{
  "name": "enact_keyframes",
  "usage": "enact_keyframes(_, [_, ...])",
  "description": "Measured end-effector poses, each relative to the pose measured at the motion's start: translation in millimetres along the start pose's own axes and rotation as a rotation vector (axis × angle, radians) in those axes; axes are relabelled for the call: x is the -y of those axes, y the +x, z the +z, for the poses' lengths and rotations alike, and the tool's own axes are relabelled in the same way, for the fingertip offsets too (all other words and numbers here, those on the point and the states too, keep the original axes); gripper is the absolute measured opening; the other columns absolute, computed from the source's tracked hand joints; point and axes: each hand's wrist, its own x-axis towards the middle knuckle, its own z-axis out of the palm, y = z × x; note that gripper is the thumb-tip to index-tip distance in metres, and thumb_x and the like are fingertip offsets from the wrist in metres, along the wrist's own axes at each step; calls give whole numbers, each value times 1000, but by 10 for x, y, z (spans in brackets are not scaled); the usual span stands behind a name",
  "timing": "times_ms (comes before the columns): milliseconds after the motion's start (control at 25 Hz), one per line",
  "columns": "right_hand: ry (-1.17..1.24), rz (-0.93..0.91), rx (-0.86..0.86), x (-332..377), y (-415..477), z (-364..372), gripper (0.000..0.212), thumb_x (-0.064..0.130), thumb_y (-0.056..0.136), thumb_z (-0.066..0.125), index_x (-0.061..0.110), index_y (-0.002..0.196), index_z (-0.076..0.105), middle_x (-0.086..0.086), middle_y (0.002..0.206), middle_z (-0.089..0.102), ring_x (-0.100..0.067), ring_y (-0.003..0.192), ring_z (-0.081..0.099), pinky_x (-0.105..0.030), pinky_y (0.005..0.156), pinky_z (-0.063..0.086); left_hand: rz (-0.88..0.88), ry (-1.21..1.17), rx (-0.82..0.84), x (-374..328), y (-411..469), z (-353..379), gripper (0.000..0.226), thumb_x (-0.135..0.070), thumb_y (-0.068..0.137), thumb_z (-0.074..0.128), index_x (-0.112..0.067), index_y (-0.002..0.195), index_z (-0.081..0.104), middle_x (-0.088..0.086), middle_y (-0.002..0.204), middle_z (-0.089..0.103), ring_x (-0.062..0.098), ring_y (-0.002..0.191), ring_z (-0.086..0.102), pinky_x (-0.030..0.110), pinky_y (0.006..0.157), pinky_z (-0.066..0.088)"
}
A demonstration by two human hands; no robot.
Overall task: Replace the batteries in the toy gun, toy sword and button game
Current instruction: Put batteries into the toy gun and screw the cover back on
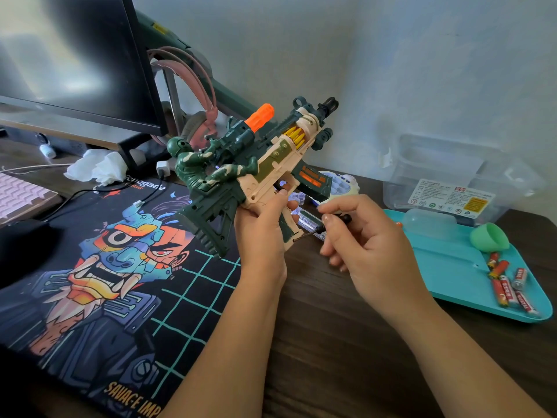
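Head view, one moment.

- Toy gun [271,164]: held up off the desk, above the right edge of the printed desk mat [120,267]. Long axis runs from the dark green stock at lower left up to the black muzzle at upper right.
- Look: cream body with camouflage patches, yellow bullets in a clear window, orange-lit magazine. A green soldier figure [196,167] with an orange-tipped tube sits on the stock end (part of the gun or separate, cannot tell).
- Left hand [262,230]: nearer one, fingers curled round the gun at the trigger, steadying it.
- Pistol grip [286,227]: points down and right, its butt facing the other hand.
- Right hand [367,245]: just right of the grip, fingers and thumb pinching a small black-handled screwdriver [334,221]. The shaft slants down-left and the tip meets the grip's butt.
- Judgement: a battery-cover screw is being worked, so the tip must stay in line with the grip.
- Beyond: the button game [340,182] lies behind the magazine. Red batteries [509,285] lie on a teal tray [446,267], well right.
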Motion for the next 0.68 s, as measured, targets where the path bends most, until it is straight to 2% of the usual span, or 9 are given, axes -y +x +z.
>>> enact_keyframes(120, [29,7,55,26,-8,-18,14,34,89,51,29,94,63,6,67,66,-10,62,64,-14,54,50,9,10,0,-14,-6,-3,21,-4,90,66,-24,95,68,-9,77,74,12,73,69,35,70,56])
enact_keyframes(280, [96,5,114,-1,-18,-21,20,29,97,43,24,103,61,1,74,68,-16,68,66,-24,60,54,22,-2,-13,-24,11,-21,22,-3,88,68,-24,96,69,-8,81,74,14,76,68,36,73,56])
enact_keyframes(400, [20,-2,64,13,-5,-10,23,37,90,43,27,101,60,5,73,68,-11,66,66,-16,57,50,19,-10,-30,-17,29,-24,22,-3,88,68,-23,97,68,-7,83,74,14,75,68,31,68,55])
enact_keyframes(480, [-15,4,19,22,-5,-5,16,38,87,50,26,91,59,6,68,67,-6,63,64,-10,53,45,4,-4,-22,-7,27,-19,21,-4,89,68,-24,96,68,-8,80,74,14,75,69,35,70,55])
enact_keyframes(560, [-22,16,-8,13,-8,-5,13,33,87,57,21,84,57,5,67,65,-3,62,63,-9,51,43,-11,2,-9,1,13,-13,21,-5,89,68,-24,97,68,-8,77,74,13,76,69,37,72,55])
enact_keyframes(680, [-30,34,7,-10,2,-16,7,29,90,57,22,88,56,6,66,63,-4,62,61,-11,52,44,-9,20,3,6,-2,-3,22,-5,89,68,-26,97,68,-10,80,75,14,78,70,38,74,56])
